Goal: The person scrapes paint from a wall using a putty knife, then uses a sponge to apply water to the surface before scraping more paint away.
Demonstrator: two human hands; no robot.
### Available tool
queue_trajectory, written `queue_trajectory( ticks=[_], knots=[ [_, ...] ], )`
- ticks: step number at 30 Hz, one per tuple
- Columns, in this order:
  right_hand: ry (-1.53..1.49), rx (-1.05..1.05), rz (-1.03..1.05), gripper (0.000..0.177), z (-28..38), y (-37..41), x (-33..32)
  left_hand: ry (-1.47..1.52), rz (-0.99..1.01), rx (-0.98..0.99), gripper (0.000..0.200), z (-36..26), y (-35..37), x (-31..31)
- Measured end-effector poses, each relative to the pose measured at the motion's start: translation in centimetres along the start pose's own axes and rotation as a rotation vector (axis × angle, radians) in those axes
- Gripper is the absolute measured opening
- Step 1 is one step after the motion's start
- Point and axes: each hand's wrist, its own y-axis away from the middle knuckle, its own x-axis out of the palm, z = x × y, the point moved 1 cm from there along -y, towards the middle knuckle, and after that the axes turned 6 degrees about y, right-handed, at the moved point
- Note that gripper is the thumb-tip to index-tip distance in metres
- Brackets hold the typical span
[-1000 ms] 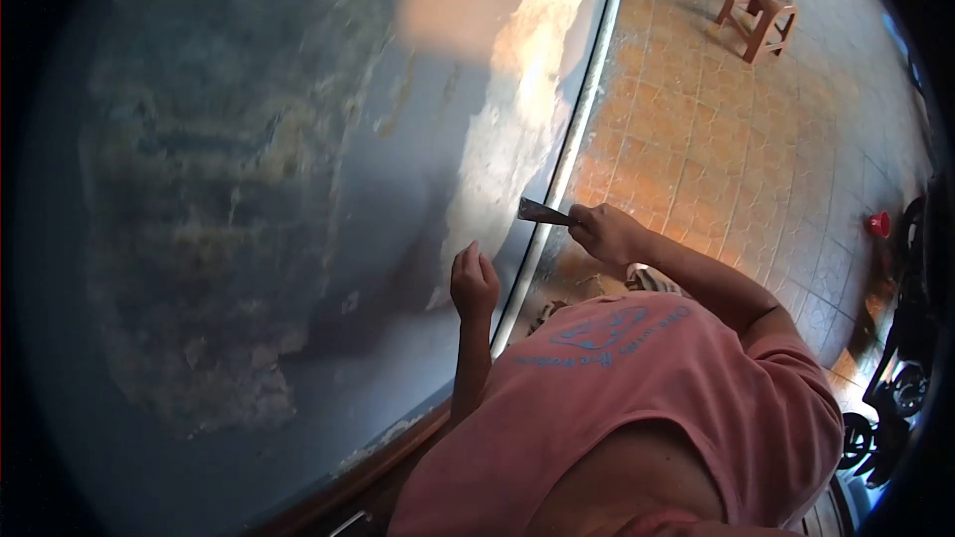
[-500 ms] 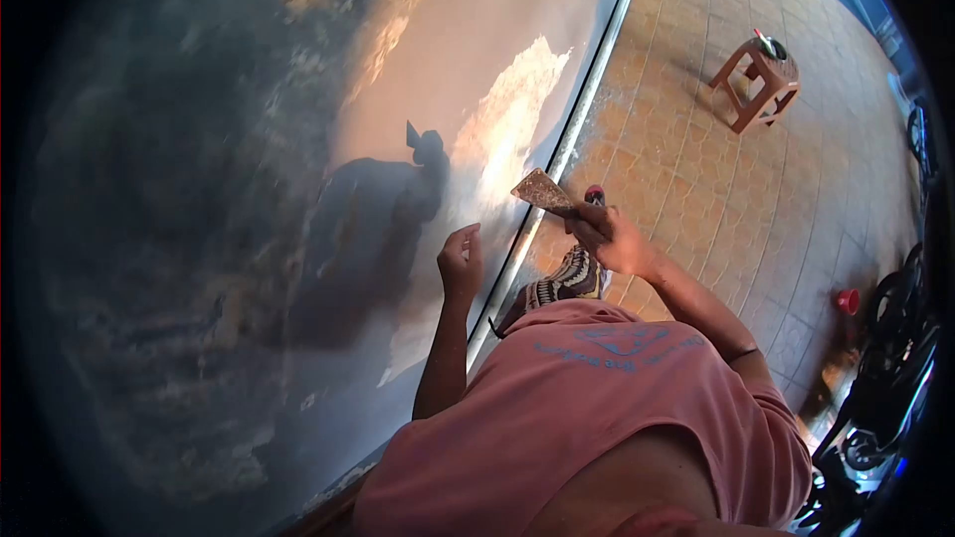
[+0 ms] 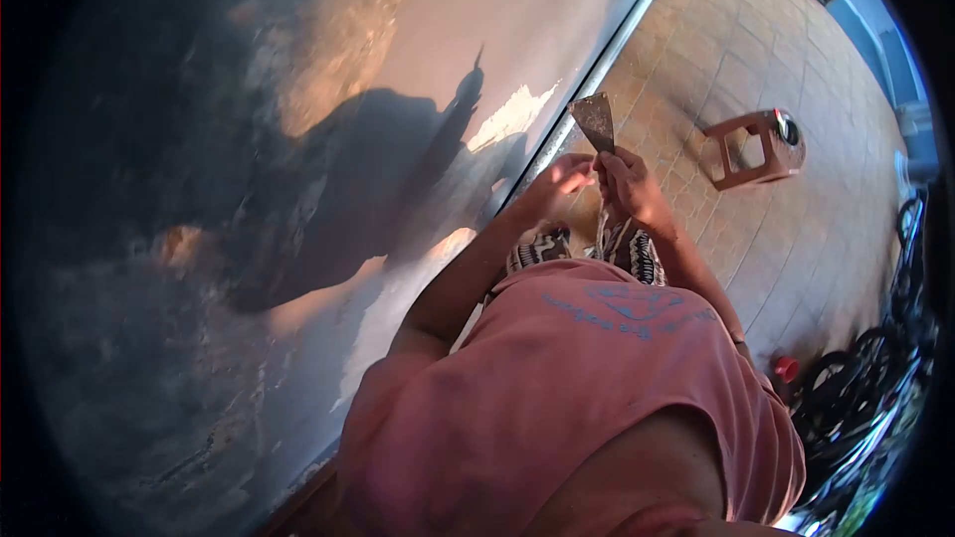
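In my right hand (image 3: 631,185) is a flat scraper (image 3: 594,121), its wide, stained blade pointing up and away from me. The fingers wrap round its lower end. My left hand (image 3: 557,185) is just left of it, fingers partly curled and apart, close to the right hand's fingertips; it holds nothing that I can see. Both hands are in front of the pink shirt, beside the wall (image 3: 517,0), whose paint is patchy and peeled.
A brown stool (image 3: 741,179) with a dark, round item on top stands on the tiled floor (image 3: 696,50). A red cup (image 3: 786,369) lies near parked motorcycles (image 3: 846,378) at the lower right. A pale ledge runs along the wall's foot.
My left hand has moved right, off the wall side, to beside my right hand. The scraper has turned from pointing left to pointing up. The view has shifted.
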Motion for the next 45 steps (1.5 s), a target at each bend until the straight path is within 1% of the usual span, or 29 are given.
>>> queue_trajectory(
  ticks=[2,3,6,7,8,10,11,14,15,18,19,21,22,25,28,31,33,35,36,37,38,40,41,43,44,45],
  knots=[
    [-0.046,0.043,0.058,0.028,-0.5,-3.5,-1.8,0.099,0.091,0.127,0.038,3.2,-4.6,-0.3],
    [-0.017,0.059,0.086,0.028,-0.5,-5.0,-2.7,0.170,-0.063,0.125,0.031,1.4,-5.3,1.4],
    [-0.027,0.100,0.257,0.028,-0.7,-9.6,-5.4,0.379,-0.140,0.124,0.030,1.9,-9.4,1.7],
    [0.104,0.242,0.343,0.026,-1.2,-11.3,-6.7,0.414,-0.186,0.123,0.037,3.1,-10.5,1.7],
    [0.146,0.241,0.424,0.026,-0.9,-12.7,-8.5,0.439,-0.267,0.145,0.039,4.1,-12.0,2.4],
    [0.177,0.226,0.560,0.026,0.8,-14.1,-9.8,0.449,-0.403,0.152,0.042,3.4,-13.5,3.7],
    [0.141,0.265,0.586,0.026,0.7,-14.5,-10.6,0.459,-0.398,0.195,0.043,4.5,-14.7,3.9],
    [0.072,0.347,0.655,0.027,-0.4,-17.4,-12.0,0.487,-0.530,0.175,0.042,3.4,-16.9,4.7],
    [0.057,0.401,0.690,0.026,-0.5,-18.3,-12.4,0.517,-0.590,0.192,0.036,2.8,-17.5,5.1],
    [0.003,0.434,0.771,0.024,0.8,-19.6,-12.9,0.509,-0.659,0.186,0.037,3.3,-18.7,4.6],
    [-0.025,0.417,0.807,0.023,0.1,-20.2,-12.5,0.451,-0.582,0.167,0.044,3.6,-18.3,3.9],
    [-0.083,0.398,0.875,0.022,-2.0,-21.3,-12.2,0.568,-0.667,0.169,0.046,3.9,-18.5,4.4],
    [-0.086,0.381,0.857,0.021,-1.9,-21.8,-11.7,0.623,-0.706,0.186,0.047,3.4,-18.9,4.0],
    [-0.063,0.367,0.869,0.020,-0.8,-21.9,-9.8,0.629,-0.788,0.311,0.048,2.5,-18.9,3.4],
    [-0.023,0.378,0.896,0.020,-1.0,-22.4,-9.6,0.722,-0.722,0.429,0.046,3.9,-19.6,2.4],
    [0.105,0.341,0.953,0.021,-3.2,-25.8,-9.3,0.790,-0.782,0.465,0.044,6.9,-21.6,0.8],
    [0.249,0.324,1.013,0.022,-6.0,-28.4,-9.0,0.861,-0.811,0.391,0.043,10.8,-22.4,-0.6],
    [0.387,0.323,0.913,0.023,-9.2,-29.8,-7.9,0.972,-0.968,0.464,0.041,13.9,-24.7,-2.6],
    [0.449,0.332,0.862,0.024,-11.5,-30.0,-7.7,0.944,-1.004,0.463,0.041,15.3,-25.0,-3.2],
    [0.440,0.009,0.848,0.025,-15.2,-31.1,-6.8,0.903,-1.035,0.466,0.040,16.6,-25.0,-4.6],
    [0.423,-0.040,0.854,0.025,-18.3,-32.5,-6.5,0.868,-1.066,0.465,0.040,17.9,-25.0,-5.8],
    [0.394,-0.137,0.863,0.026,-19.8,-33.5,-4.2,0.737,-1.125,0.517,0.039,20.1,-24.8,-8.8],
    [0.468,0.072,0.925,0.026,-19.6,-34.1,-3.6,0.680,-1.161,0.540,0.039,21.2,-24.8,-9.8],
    [0.510,0.022,0.922,0.025,-19.6,-34.5,-2.8,0.616,-1.158,0.611,0.040,22.1,-25.1,-11.2],
    [0.522,-0.014,0.921,0.025,-20.6,-35.1,-2.1,0.570,-1.154,0.650,0.040,22.4,-25.2,-12.1],
    [0.475,-0.092,0.916,0.025,-22.5,-35.4,-2.0,0.538,-1.197,0.648,0.040,23.4,-25.2,-12.2]
  ],
)
